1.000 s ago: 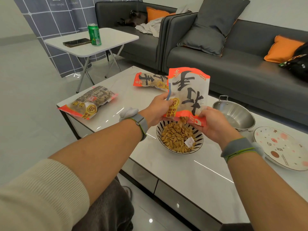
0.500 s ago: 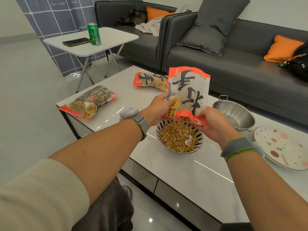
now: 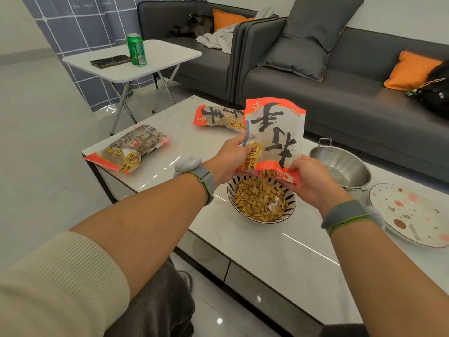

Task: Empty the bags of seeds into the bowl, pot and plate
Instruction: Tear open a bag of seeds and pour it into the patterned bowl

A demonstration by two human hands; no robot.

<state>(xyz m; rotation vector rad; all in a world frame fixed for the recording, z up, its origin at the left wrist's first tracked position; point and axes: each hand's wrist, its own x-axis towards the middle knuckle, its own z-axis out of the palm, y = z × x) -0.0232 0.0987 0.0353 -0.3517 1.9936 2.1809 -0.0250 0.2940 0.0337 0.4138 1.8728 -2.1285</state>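
The tabletop (image 3: 279, 254) is a glossy white slab that carries every item of the task. At its far right lies the patterned plate (image 3: 410, 215), with no seeds on it, and just behind and left of that stands the steel pot (image 3: 342, 166), also with no seeds in it. Two full bags wait farther off: one dark-printed full bag (image 3: 131, 149) at the left end, and a second full bag (image 3: 218, 117) at the far edge, partly hidden behind the bag in hand.

The inverted bag (image 3: 274, 135) hangs mouth-down directly above the striped bowl (image 3: 261, 203). Its upper body looks flat and nearly drained. The left hand (image 3: 230, 156) has its grip pinched on the bag's left edge; the right hand (image 3: 308, 181) has its grip curled round the lower right corner beside the mouth. A small cluster of seeds (image 3: 267, 172) shows at the opening, and the bowl is heaped close to its rim, with a small white sachet (image 3: 274, 206) among the seeds.

Procedure for this step, as judged:
1. Keep the mouth centred over the bowl and low, so seeds do not bounce out.
2. Hold the mouth spread open.
3. Shake lightly to clear the corners.
4. Watch the heap; overfilling risks spillage onto the tabletop.
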